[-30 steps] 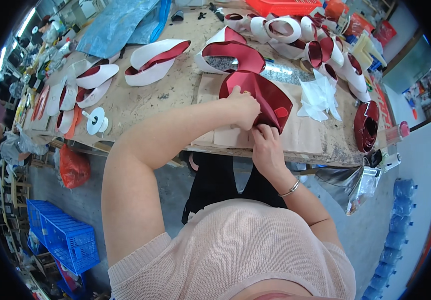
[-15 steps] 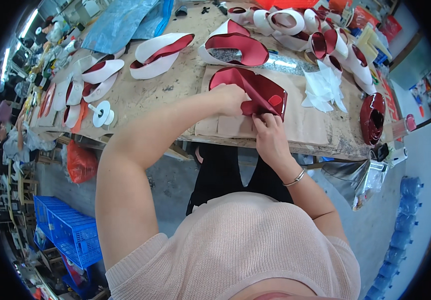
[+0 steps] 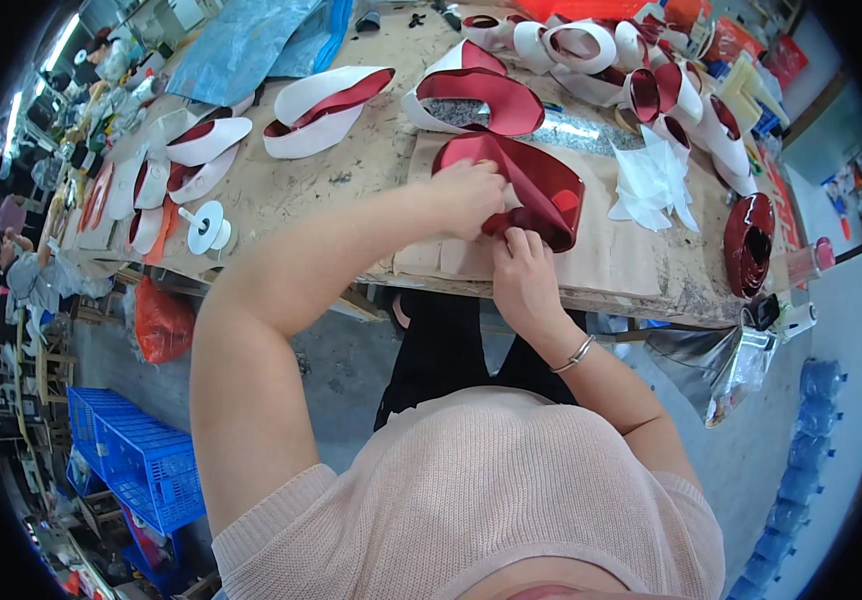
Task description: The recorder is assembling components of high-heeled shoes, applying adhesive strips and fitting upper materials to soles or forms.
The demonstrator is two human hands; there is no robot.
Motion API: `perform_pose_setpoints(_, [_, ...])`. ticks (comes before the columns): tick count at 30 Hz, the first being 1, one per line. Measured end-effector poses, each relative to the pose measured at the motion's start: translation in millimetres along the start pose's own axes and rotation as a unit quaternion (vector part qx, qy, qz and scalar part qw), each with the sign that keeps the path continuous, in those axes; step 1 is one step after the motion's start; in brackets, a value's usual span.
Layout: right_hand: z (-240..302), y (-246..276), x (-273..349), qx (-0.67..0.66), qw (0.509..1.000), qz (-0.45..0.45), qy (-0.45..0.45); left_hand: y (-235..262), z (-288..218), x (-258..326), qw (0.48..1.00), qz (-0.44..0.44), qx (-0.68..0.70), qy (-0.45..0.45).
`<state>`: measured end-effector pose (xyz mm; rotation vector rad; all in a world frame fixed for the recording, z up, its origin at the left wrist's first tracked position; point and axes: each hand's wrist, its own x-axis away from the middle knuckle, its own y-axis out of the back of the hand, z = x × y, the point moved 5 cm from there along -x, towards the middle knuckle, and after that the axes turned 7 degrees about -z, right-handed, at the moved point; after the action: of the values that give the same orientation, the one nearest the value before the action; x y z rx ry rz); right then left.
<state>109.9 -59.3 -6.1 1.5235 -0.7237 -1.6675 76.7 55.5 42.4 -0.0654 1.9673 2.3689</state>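
Observation:
A dark red, glossy leather piece (image 3: 543,168) stands curved on brown sheets (image 3: 619,262) at the near side of the table. My left hand (image 3: 469,198) grips its left near part, with fingers curled over the material. Just to the right and nearer me, my right hand (image 3: 527,268) pinches the bottom near edge. A small bright red patch (image 3: 563,202) shows inside the right part of the piece. My left fingertips are partly hidden in the folds.
White curved pieces with red lining (image 3: 326,110) lie across the table, with several more (image 3: 579,45) heaped at the back right. A white spool (image 3: 208,228) stands at left, crumpled white sheets (image 3: 651,185) and a glossy red roll (image 3: 750,245) at right. A blue crate (image 3: 141,465) sits on the floor.
My right hand has moved left, closer to my left hand, along the piece's near edge. The leather piece has shifted and turned slightly, and its near fold bunches between my hands.

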Motion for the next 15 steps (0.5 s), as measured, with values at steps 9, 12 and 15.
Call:
perform_pose_setpoints(9, [-0.1, 2.2, 0.6, 0.03, 0.999, -0.02, 0.006, 10.7, 8.8, 20.4, 0.995, 0.081, 0.018, 0.059])
perform_pose_setpoints(12, [-3.1, 0.8, 0.0, -0.007, 1.0, -0.019, 0.004, -6.9, 14.8, 36.1, 0.918, 0.159, 0.169, 0.322])
perform_pose_setpoints(15, [-0.4, 1.7, -0.3, -0.007, 1.0, -0.001, 0.013, -22.2, 13.7, 44.3, 0.901, 0.131, 0.18, 0.373])
